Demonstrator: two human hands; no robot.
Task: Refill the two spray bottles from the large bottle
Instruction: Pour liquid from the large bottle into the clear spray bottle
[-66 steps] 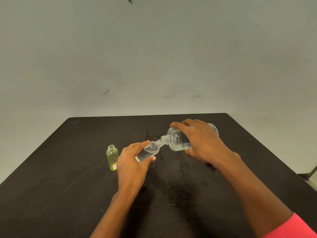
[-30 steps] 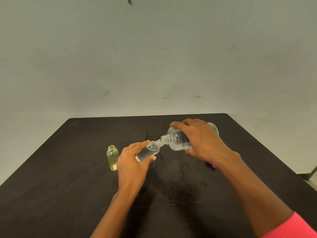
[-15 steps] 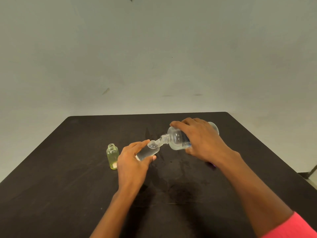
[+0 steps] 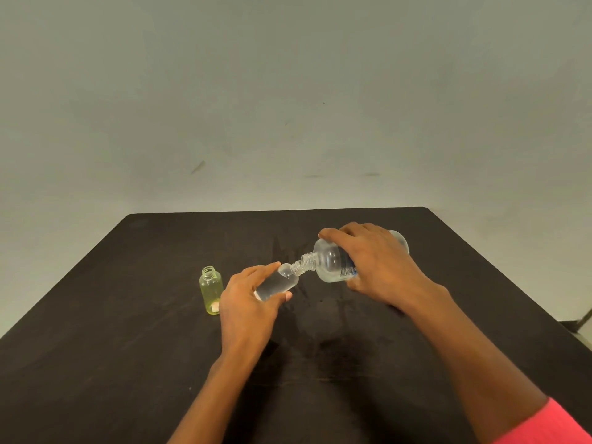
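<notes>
Two bottles mouth to mouth: clear spray bottle (image 4: 277, 285) gripped in left hand (image 4: 246, 304), large bottle (image 4: 330, 264) gripped, tipped, in right hand (image 4: 379, 267); yellow spray bottle (image 4: 211, 290) upright on surface (image 4: 128, 347), just left.

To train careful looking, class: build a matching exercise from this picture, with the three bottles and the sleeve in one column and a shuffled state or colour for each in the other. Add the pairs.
Column one
1. large clear bottle
2. small clear bottle
3. yellow-green bottle
4. sleeve

Column two
a. stands upright, uncapped, on the table
b. pink
c. tipped in the right hand, neck at another bottle's mouth
d. held tilted in the left hand

Pairs: 1c, 2d, 3a, 4b
</notes>
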